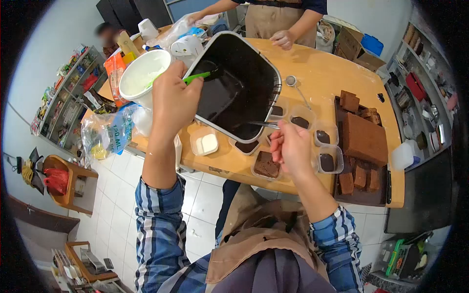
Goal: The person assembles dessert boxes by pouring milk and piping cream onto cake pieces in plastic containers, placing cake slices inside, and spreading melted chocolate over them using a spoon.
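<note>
My left hand (175,93) is closed at the left rim of a dark square tub (222,93), which is tipped toward me above the table. A green-handled utensil (196,77) lies under my left thumb and reaches into the tub; its far end is hard to make out. Dark chocolate sauce coats the tub's inside. My right hand (293,146) pinches a metal spoon (266,124), whose bowl end is inside the tub near the lower right wall. Below are several clear plastic cups with dark filling, one with brown cake (267,165) and one with white cream (207,143).
At the right, a dark tray (361,193) bears a large brown cake block (364,139) and cut pieces. A white bucket (145,73) of cream stands left. A small strainer (291,81) lies beyond the cups. Another person (281,24) stands across the table.
</note>
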Available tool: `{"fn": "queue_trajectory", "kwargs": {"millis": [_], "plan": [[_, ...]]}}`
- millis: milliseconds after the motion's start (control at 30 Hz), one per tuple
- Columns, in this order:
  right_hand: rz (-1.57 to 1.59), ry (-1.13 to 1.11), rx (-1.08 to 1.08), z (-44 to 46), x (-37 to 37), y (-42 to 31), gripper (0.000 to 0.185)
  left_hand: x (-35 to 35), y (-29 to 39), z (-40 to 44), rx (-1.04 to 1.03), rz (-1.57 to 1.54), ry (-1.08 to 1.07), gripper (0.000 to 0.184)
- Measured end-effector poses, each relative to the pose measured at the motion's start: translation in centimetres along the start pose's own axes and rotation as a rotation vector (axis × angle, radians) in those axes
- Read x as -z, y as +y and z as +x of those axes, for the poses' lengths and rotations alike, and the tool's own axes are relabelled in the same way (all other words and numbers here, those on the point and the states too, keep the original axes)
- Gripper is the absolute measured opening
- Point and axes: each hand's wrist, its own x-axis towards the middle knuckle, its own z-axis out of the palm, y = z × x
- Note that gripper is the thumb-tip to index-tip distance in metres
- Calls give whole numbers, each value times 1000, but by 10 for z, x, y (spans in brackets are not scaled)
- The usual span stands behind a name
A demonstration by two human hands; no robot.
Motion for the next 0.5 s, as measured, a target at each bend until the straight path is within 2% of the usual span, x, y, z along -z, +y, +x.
{"fn": "queue_trajectory", "kwargs": {"millis": [100,200,300,500], "plan": [[-4,10,22,-6,9,-13,30,3,3,0,77,-64,-39,18],[1,46,50,-11,16,-24,30,1,-2,0,20,-103,-34,18],[-12,26,60,-17,27,-34,30,5,8,-2,73,-128,-85,18],[0,60,63,-26,36,-50,30,3,9,-3,43,-97,-126,17]]}}
